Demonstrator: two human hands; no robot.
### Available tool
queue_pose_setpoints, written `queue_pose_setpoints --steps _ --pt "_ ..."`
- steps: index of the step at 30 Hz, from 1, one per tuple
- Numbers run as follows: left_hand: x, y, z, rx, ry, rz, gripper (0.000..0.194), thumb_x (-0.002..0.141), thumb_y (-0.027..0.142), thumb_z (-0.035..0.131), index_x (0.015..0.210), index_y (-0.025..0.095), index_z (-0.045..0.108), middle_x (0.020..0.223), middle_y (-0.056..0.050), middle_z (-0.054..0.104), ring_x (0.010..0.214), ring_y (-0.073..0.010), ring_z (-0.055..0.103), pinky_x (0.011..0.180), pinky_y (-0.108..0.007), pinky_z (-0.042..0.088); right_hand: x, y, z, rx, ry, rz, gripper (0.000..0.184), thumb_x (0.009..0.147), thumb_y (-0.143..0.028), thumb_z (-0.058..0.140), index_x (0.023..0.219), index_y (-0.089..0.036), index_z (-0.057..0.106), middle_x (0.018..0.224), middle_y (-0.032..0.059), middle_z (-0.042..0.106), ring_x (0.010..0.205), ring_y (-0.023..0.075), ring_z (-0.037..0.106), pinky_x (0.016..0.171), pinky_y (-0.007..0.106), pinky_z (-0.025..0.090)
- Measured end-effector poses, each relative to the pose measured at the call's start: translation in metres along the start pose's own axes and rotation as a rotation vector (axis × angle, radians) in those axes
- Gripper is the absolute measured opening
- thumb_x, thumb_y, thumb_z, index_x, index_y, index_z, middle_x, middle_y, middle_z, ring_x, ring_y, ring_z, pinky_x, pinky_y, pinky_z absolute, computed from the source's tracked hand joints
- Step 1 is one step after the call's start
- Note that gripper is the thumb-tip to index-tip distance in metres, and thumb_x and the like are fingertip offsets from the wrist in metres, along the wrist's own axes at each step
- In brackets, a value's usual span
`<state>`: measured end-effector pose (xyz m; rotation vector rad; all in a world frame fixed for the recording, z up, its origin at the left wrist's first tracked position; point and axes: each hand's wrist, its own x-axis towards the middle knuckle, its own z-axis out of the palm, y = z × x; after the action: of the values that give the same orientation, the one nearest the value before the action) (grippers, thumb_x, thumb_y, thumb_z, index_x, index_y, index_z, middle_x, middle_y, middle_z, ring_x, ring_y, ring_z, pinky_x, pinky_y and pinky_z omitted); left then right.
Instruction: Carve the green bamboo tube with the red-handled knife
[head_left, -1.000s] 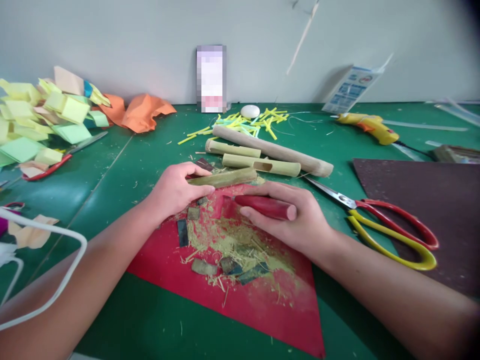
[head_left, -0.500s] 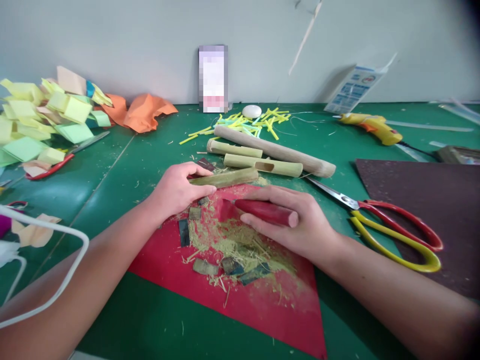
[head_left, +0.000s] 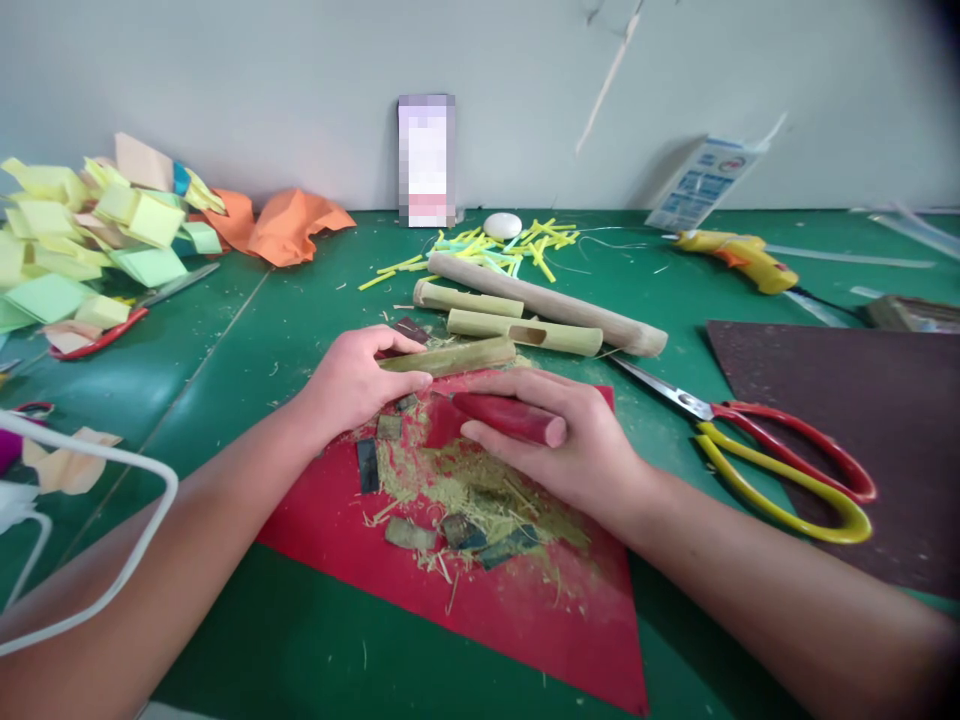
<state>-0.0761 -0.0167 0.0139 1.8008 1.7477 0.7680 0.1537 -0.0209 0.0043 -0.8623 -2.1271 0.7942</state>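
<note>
A greenish bamboo piece lies crosswise — a red-handled tool slants just before it

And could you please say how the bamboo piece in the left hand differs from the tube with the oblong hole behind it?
The left hand holds the bamboo piece, while the tube lies unheld. The piece is darker, the tube paler. The tube shows an oblong hole; the piece shows none on its visible part. Both look like bamboo.

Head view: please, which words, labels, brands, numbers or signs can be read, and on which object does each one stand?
No text can be read with certainty.
Packet leaning against the wall: blue print and red mark, too small and blurred.
Phone: screen pixelated, unreadable.
</note>
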Motion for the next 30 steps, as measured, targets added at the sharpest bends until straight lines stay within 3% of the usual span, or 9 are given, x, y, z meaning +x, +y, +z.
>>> queue_pose_setpoints --steps 4,8,10,15,18,21,24,27,30 --pt "0.0 -0.001 0.0 0.009 0.001 0.005 0.033 0.071 0.035 0.077 0.101 0.02 0.075 0.104 -0.005 0.075 0.094 -0.0226 0.068 0.086 -0.034 0.053 -0.001 -0.001 -0.002 0.017 -0.106 -0.141 0.03 0.086 -0.024 0.068 0.116 -0.022 0.067 0.11 0.0049 0.073 0.102 0.0186 0.069 0.091 0.033 0.055" --pt "0.0 -0.002 0.001 0.001 0.006 -0.004 0.033 0.071 0.036 0.077 0.1 0.02 0.074 0.103 -0.005 0.075 0.093 -0.0225 0.068 0.084 -0.033 0.054 -0.007 -0.005 -0.003 0.051 -0.202 -0.3 0.023 0.085 -0.026 0.069 0.106 -0.02 0.067 0.093 0.0039 0.075 0.083 0.0162 0.071 0.075 0.028 0.057" --pt "0.0 -0.003 0.001 -0.001 0.006 -0.007 0.033 0.071 0.036 0.077 0.1 0.019 0.074 0.103 -0.005 0.075 0.093 -0.0227 0.068 0.084 -0.033 0.054 -0.008 -0.006 -0.001 0.05 -0.176 -0.287 0.022 0.085 -0.028 0.07 0.105 -0.02 0.067 0.093 0.0036 0.075 0.083 0.016 0.071 0.075 0.027 0.057" --pt "0.0 -0.001 0.0 -0.002 0.0 0.004 0.035 0.071 0.036 0.078 0.101 0.019 0.074 0.104 -0.005 0.075 0.095 -0.0231 0.068 0.088 -0.035 0.053 -0.003 -0.001 0.001 -0.019 0.016 -0.076 0.026 0.085 -0.026 0.07 0.11 -0.022 0.068 0.108 0.0035 0.074 0.098 0.0178 0.07 0.089 0.031 0.055" --pt "0.0 -0.001 0.0 -0.002 -0.001 0.01 0.034 0.071 0.036 0.077 0.101 0.02 0.074 0.104 -0.005 0.075 0.095 -0.0232 0.068 0.089 -0.035 0.053 -0.001 0.001 0.0 0.024 -0.077 -0.119 0.028 0.085 -0.025 0.069 0.113 -0.023 0.067 0.11 0.0035 0.073 0.101 0.0179 0.069 0.09 0.031 0.055" --pt "0.0 -0.001 0.001 0.008 0.005 0.007 0.033 0.071 0.035 0.076 0.101 0.02 0.074 0.103 -0.005 0.075 0.095 -0.0234 0.068 0.087 -0.035 0.053 -0.004 -0.004 -0.002 0.083 -0.172 -0.214 0.022 0.083 -0.027 0.07 0.105 -0.022 0.068 0.097 0.0022 0.076 0.087 0.0164 0.071 0.078 0.028 0.057" --pt "0.0 -0.001 0.001 0.012 0.004 -0.009 0.034 0.071 0.035 0.076 0.101 0.02 0.074 0.103 -0.005 0.075 0.094 -0.0232 0.068 0.086 -0.034 0.054 -0.007 -0.012 -0.006 0.114 -0.085 -0.187 0.019 0.081 -0.028 0.073 0.099 -0.023 0.07 0.09 0.0004 0.076 0.08 0.0164 0.072 0.074 0.028 0.059" --pt "-0.001 0.0 0.001 0.001 0.014 0.001 0.034 0.071 0.035 0.077 0.101 0.019 0.075 0.102 -0.005 0.074 0.093 -0.0222 0.068 0.086 -0.033 0.053 -0.009 -0.015 -0.011 0.134 0.197 -0.011 0.014 0.083 -0.03 0.072 0.097 -0.028 0.072 0.097 0.0024 0.076 0.087 0.0213 0.073 0.077 0.034 0.06" --pt "-0.003 0.001 0.0 -0.016 0.06 0.081 0.034 0.073 0.036 0.077 0.102 0.019 0.074 0.102 -0.004 0.073 0.094 -0.0211 0.067 0.084 -0.032 0.052 -0.006 -0.01 -0.016 0.276 0.47 0.073 0.016 0.09 -0.038 0.064 0.097 -0.027 0.073 0.096 0.0053 0.075 0.075 0.0206 0.071 0.062 0.035 0.059"
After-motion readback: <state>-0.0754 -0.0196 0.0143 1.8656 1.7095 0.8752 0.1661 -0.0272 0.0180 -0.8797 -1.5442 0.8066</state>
